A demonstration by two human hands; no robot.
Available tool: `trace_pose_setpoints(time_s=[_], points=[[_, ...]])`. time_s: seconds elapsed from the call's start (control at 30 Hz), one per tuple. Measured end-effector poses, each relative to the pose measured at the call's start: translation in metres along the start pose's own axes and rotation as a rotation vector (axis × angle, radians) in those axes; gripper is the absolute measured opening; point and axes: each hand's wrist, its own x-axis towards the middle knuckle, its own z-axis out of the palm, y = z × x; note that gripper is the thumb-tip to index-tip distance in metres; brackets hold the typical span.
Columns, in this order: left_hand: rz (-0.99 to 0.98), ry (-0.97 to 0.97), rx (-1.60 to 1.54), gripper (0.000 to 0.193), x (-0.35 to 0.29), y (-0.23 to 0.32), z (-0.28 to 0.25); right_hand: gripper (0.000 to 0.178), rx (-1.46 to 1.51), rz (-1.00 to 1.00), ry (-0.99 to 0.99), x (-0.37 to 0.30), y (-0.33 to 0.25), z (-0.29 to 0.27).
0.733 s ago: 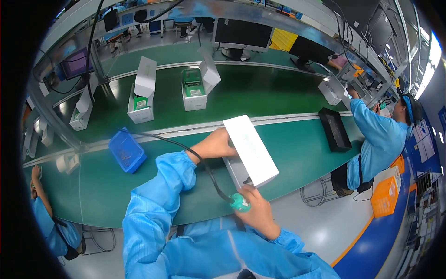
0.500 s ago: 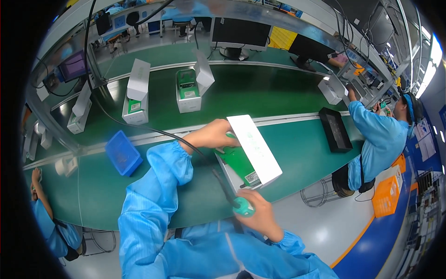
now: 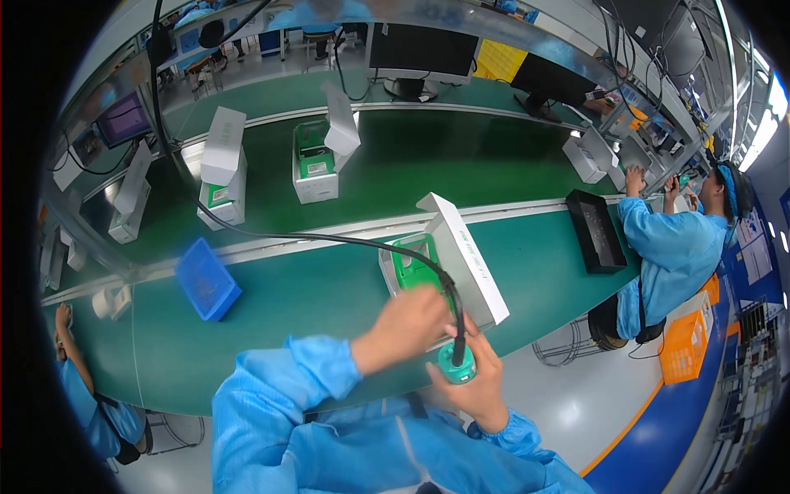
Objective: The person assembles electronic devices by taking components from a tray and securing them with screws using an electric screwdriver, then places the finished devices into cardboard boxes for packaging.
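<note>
In my right hand (image 3: 477,387) is a teal-green handheld device (image 3: 457,364) with a thick black cable (image 3: 395,247), its fingers wrapped round it. My left hand (image 3: 411,323) hovers beside it, over the near end of a white box (image 3: 385,272); motion smears its fingers. The box lies on the green bench with its white lid (image 3: 469,259) swung up on the right. Inside sits a green tray-like insert (image 3: 410,257), partly covered by my left hand and the cable. The cable arches across the box into the device.
A blue bin (image 3: 207,280) stands left on the bench, a black tray (image 3: 594,232) right. Several open white boxes (image 3: 316,188) line the dark green belt beyond. A white tape roll (image 3: 105,302) lies far left. Co-workers sit at right (image 3: 675,239) and left (image 3: 90,395).
My left hand has moved from the box's far side toward me, beside the device. The insert's far end now shows. The cable has swung right, and the device is a little farther right.
</note>
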Motion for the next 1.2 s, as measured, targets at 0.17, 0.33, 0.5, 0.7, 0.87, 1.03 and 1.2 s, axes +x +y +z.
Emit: trace_pose_setpoints(time_s=[0.17,0.33,0.5,0.7,0.87,1.03,1.2], points=[[0.133,-0.04,-0.13,0.021,-0.031,0.017,0.002,0.052,0.013,0.043,0.103,0.01,0.013,-0.011],[0.075,-0.067,-0.101,0.018,-0.039,0.016,-0.005,0.039,0.079,0.783,0.176,0.037,0.03,-0.042],[0.077,-0.071,-0.159,0.018,-0.052,0.016,-0.019,0.033,0.536,0.878,-0.086,0.009,0.076,-0.026],[0.058,-0.043,-0.195,0.018,-0.064,0.014,-0.024,0.036,0.45,0.686,-0.074,0.025,0.039,-0.042],[0.042,0.078,-0.146,0.024,-0.065,0.018,-0.026,0.047,0.709,0.217,0.24,0.052,-0.029,-0.056],[-0.123,-0.09,0.024,0.054,-0.058,0.019,-0.036,0.04,0.608,-0.145,0.371,0.104,-0.046,-0.02],[-0.141,-0.071,0.025,0.054,-0.063,0.02,-0.029,0.022,0.713,-0.137,0.31,0.132,-0.026,0.013]])
